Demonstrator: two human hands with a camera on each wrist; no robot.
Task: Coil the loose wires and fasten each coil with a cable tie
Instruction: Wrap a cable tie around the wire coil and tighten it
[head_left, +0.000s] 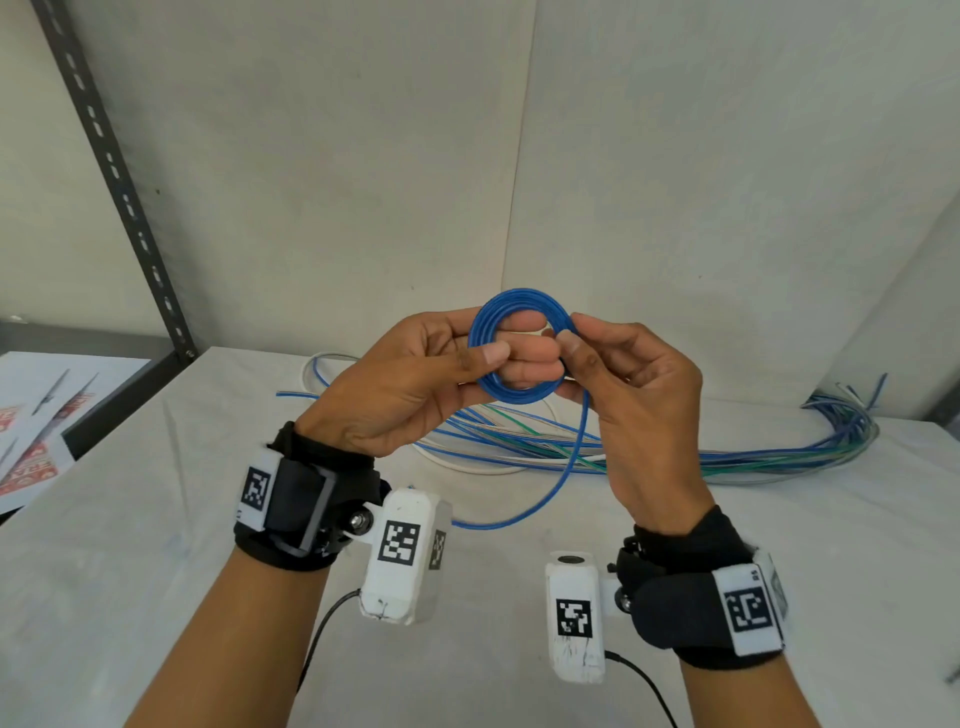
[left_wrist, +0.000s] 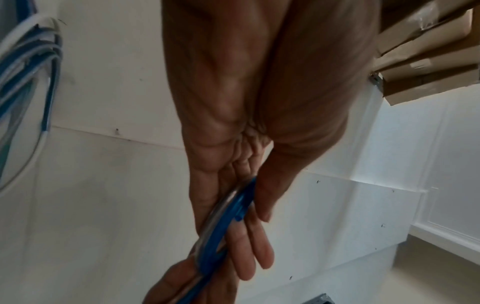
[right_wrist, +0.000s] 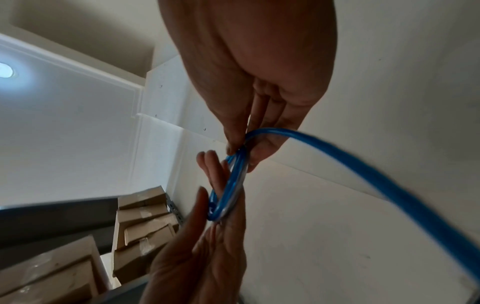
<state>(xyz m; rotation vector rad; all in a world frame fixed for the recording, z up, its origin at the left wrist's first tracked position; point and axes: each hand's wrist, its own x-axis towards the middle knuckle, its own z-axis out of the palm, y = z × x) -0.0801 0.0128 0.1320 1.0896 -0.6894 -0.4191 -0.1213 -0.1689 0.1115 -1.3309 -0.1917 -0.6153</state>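
Observation:
A small coil of blue wire (head_left: 519, 306) is held up above the table between both hands. My left hand (head_left: 415, 379) pinches its left side, thumb in front and fingers behind through the ring. My right hand (head_left: 628, 384) pinches the coil's right side with thumb and forefinger. From there the blue wire's loose tail (head_left: 566, 467) hangs down and curves left towards the table. The left wrist view shows the coil (left_wrist: 223, 226) edge-on against the left hand's fingers (left_wrist: 257, 253). In the right wrist view the coil (right_wrist: 231, 185) sits between both hands and the tail (right_wrist: 389, 185) runs off to the right.
A bundle of loose blue, green and white wires (head_left: 675, 457) lies across the white table (head_left: 156, 519) behind my hands. A grey slotted shelf post (head_left: 114, 171) rises at the left, with printed sheets (head_left: 31, 441) beside it. Cardboard boxes (right_wrist: 142, 222) are stacked on a rack.

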